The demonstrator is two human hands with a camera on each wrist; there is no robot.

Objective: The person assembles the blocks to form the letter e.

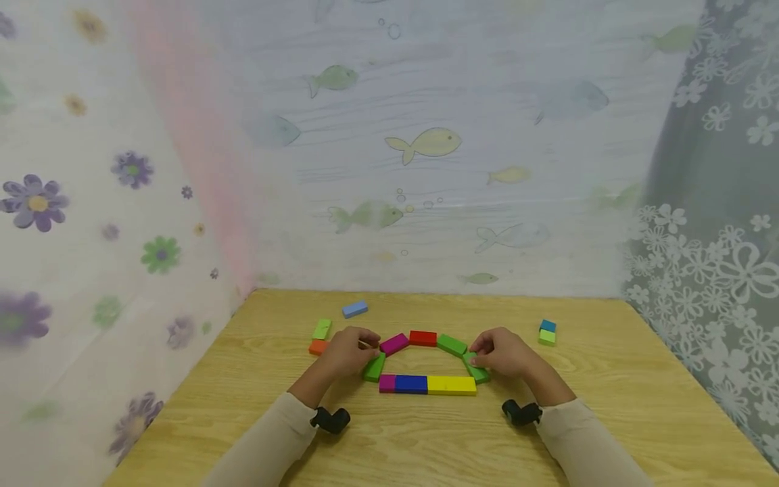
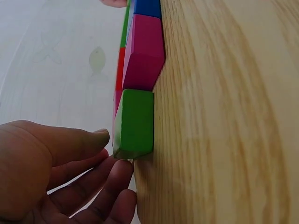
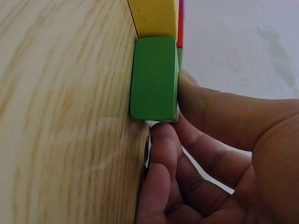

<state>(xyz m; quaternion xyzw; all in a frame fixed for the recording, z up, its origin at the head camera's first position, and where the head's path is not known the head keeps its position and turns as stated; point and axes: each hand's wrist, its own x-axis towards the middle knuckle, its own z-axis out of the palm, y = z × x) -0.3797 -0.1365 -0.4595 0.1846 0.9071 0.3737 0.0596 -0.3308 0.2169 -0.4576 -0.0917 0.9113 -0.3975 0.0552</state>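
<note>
Five blocks form an arch: a left green block (image 1: 374,368), a magenta block (image 1: 394,345), a red block (image 1: 422,338), an upper green block (image 1: 452,345) and a right green block (image 1: 477,370). Under it lies a straight row of a small magenta block (image 1: 387,383), a blue block (image 1: 410,384) and a yellow block (image 1: 452,385). My left hand (image 1: 349,353) is at the left green block (image 2: 136,123), fingers loosely bent by its end, thumb slightly apart from it. My right hand (image 1: 504,352) pinches the right green block (image 3: 154,78), thumb against its side.
On the wooden table (image 1: 426,439), a light green block (image 1: 322,329) and an orange block (image 1: 318,347) lie left of my left hand. A light blue block (image 1: 355,309) is farther back. At the right are a blue block (image 1: 548,325) and a lime block (image 1: 547,337).
</note>
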